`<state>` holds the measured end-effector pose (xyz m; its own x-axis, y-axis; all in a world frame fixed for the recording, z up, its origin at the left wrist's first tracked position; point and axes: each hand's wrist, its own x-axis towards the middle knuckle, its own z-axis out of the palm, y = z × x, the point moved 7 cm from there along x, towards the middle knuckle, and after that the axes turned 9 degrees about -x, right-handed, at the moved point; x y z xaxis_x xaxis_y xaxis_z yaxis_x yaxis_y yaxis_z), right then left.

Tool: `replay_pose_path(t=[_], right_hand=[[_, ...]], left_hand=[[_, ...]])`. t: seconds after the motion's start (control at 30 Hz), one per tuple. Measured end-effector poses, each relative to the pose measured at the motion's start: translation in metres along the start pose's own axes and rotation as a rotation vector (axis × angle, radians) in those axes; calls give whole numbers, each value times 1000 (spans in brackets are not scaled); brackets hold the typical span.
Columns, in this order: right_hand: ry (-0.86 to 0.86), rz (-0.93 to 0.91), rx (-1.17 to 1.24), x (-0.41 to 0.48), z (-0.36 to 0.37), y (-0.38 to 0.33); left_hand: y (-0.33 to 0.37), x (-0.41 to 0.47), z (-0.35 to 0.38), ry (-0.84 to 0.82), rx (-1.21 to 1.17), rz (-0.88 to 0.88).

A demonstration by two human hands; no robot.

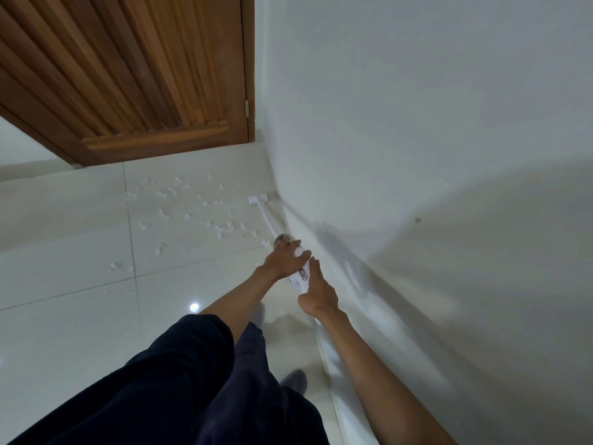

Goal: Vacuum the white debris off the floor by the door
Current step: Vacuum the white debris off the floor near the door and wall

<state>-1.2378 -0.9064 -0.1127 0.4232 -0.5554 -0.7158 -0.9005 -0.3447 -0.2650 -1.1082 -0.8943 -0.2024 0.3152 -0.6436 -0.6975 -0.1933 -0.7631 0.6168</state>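
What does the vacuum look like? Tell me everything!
The vacuum is a slim white stick, plastic by the look. Its flat rectangular head sits on the tiled floor beside the wall, just right of the white debris. The tube slants back to a see-through dust cup. The left hand grips the body; the right hand holds the handle.

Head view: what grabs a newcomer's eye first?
White debris lies scattered on the tile floor before the wooden door. The left-hand grip and right-hand grip hold a white stick vacuum, its floor head by the wall.
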Motion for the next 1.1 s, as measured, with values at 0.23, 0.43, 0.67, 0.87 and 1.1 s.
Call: replay_pose_path(t=[0.23, 0.43, 0.67, 0.87, 1.1], right_hand=[[13, -25, -33, 19, -19, -30], [-6, -19, -75, 5, -15, -25], [-17, -46, -83, -33, 3, 13], [-36, -62, -114, -83, 29, 69], [-49, -74, -144, -133, 55, 129]], left_hand=[[19, 9, -30, -120, 139, 66], [19, -4, -23, -123, 177, 85], [23, -47, 22, -139, 189, 111], [27, -100, 81, -20, -5, 58], [11, -140, 151, 44, -107, 13]])
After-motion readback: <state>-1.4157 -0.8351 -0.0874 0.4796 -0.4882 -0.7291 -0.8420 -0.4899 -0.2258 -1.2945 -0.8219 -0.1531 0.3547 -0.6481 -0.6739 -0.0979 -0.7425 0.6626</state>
